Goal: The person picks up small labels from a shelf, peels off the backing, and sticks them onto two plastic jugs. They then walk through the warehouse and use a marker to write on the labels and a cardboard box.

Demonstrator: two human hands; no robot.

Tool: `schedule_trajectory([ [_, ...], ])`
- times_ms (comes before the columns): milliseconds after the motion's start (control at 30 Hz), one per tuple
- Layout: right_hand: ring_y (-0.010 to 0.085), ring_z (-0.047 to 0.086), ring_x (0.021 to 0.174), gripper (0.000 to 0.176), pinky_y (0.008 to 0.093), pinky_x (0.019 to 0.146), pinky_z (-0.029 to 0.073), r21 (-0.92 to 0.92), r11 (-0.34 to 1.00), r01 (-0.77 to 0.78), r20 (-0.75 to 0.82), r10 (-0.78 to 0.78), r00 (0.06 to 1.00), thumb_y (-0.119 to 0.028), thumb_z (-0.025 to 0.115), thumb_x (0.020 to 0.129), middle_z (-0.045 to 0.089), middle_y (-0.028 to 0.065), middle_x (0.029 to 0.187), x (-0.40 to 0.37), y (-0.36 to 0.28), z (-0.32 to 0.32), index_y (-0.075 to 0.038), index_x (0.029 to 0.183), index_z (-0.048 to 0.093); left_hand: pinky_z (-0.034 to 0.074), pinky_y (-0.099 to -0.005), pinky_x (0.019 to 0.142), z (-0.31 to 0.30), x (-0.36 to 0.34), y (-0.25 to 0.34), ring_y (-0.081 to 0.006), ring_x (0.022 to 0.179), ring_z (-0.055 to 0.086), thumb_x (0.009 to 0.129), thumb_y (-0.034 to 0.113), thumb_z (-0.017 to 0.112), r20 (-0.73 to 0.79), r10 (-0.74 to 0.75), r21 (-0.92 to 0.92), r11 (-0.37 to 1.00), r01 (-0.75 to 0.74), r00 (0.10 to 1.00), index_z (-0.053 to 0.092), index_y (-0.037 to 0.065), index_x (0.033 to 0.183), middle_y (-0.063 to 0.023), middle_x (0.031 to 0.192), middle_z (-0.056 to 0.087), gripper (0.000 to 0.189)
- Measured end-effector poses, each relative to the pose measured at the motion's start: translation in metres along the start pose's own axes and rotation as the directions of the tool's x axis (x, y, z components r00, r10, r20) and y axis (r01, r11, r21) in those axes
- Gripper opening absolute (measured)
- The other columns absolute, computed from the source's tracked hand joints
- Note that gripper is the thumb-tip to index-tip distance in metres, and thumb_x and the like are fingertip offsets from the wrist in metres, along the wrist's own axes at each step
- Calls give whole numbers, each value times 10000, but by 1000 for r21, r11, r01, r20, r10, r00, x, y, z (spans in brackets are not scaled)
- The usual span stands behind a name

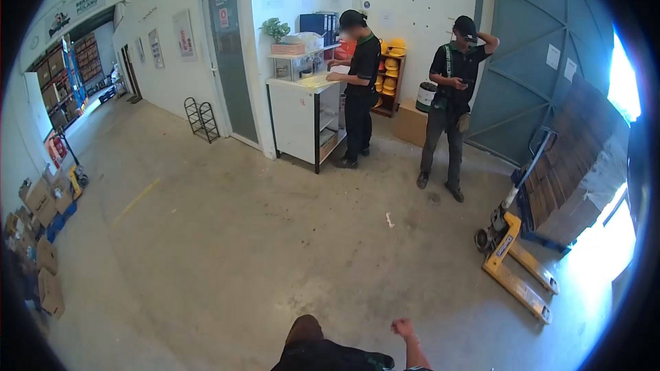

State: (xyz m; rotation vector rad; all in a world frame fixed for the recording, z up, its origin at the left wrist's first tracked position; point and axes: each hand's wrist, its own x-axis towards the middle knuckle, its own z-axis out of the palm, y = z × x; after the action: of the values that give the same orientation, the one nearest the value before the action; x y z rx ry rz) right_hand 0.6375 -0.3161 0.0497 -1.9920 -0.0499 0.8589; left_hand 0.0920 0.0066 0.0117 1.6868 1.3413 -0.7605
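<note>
Grey concrete floor (227,247), scuffed and speckled, takes up most of the view, with a worn yellow line (136,200) at 8 o'clock. At 2 o'clock rises a blue-grey metal gate (522,48) with diagonal ribs and white sheets (553,55) whose print cannot be read. At 3 o'clock leans a tall brown stack (560,172), partly sheathed in crinkled clear film. Between 10 and 11 o'clock, a frosted-glass door (236,72) bears a red-and-white notice (223,18), too small to read.

Just past 11 o'clock, a white-panelled surface (292,120) carries a clear plastic box (283,67). One person (362,65) bends over it near 1 o'clock; another (447,89), at 2 o'clock, lifts one hand to a black cap and holds a small dark object in the other.

At 4 o'clock sits a yellow steel pallet jack (500,253), two long flat forks angled downward, its dark label (506,245) illegible. At 10 o'clock a banner (87,1) reads "BEKERJA" and "PULANG".

At 5 o'clock the wearer's right hand (402,328) extends from a bare forearm, fingers seemingly curled; whether they grip anything cannot be told. Beyond it, on the concrete, lies a pale scrap (390,220), well apart from the hand.
</note>
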Motion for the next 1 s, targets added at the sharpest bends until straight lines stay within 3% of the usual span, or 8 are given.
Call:
schedule_trajectory([
  [200,179,631,604,180,296,542,514,45,991,125,-134,-118,984,-129,536,806,647,104,722,192,-174,22,27,819,625,403,-408,916,-111,96,101,-323,1070,518,848,418,466,-48,-205,-260,947,186,978,555,87,1141,-180,1157,553,451],
  [333,217,635,622,237,324,547,508,-123,921,-369,52,377,925,-196,560,800,644,126,715,262,-188,70,32,773,619,392,-406,949,-203,220,221,-313,1131,495,848,409,479,-243,-33,-173,985,-10,969,538,105,1196,-178,1216,526,466],
  [367,239,638,643,204,349,563,505,-589,794,146,230,-9,973,-200,581,761,647,126,707,279,-175,78,-3,765,636,389,-405,957,-240,262,264,-311,1146,489,848,407,482,-360,106,-52,990,-133,927,534,109,1210,-178,1231,520,471],
  [400,262,641,664,176,374,578,502,-754,275,597,551,-230,802,-203,602,722,650,127,698,293,-168,77,-39,757,653,415,-409,906,-288,306,312,-328,1054,535,848,433,453,-222,157,94,986,-139,962,589,82,1076,-181,1109,572,441],
  [433,260,640,662,179,371,576,501,-735,250,631,593,-215,776,-205,601,725,649,126,696,293,-175,82,-36,759,651,441,-413,854,-351,338,376,-345,963,581,849,460,424,-79,204,230,956,-181,976,645,54,942,-184,988,624,472],
  [500,256,639,657,185,366,572,501,-633,756,167,317,56,947,-207,599,732,646,124,693,309,-211,90,-31,762,646,460,-452,636,-458,359,486,-369,670,604,801,376,521,-423,374,47,919,-393,825,639,-3,729,-202,696,611,403],
  [600,250,637,650,195,359,566,500,-433,885,-168,175,265,948,-211,595,741,642,121,687,364,-268,97,-23,768,638,466,-423,665,-598,371,652,-354,745,612,807,319,544,-571,446,1,840,-543,689,628,-12,839,-220,792,624,343],
  [1000,227,628,622,237,328,541,497,-596,790,143,237,3,972,-226,583,778,626,110,664,754,-485,92,9,789,608,482,-284,709,-861,375,1041,-142,781,615,853,278,598,-715,602,-70,444,-893,355,613,-1,977,-93,857,657,306],
])
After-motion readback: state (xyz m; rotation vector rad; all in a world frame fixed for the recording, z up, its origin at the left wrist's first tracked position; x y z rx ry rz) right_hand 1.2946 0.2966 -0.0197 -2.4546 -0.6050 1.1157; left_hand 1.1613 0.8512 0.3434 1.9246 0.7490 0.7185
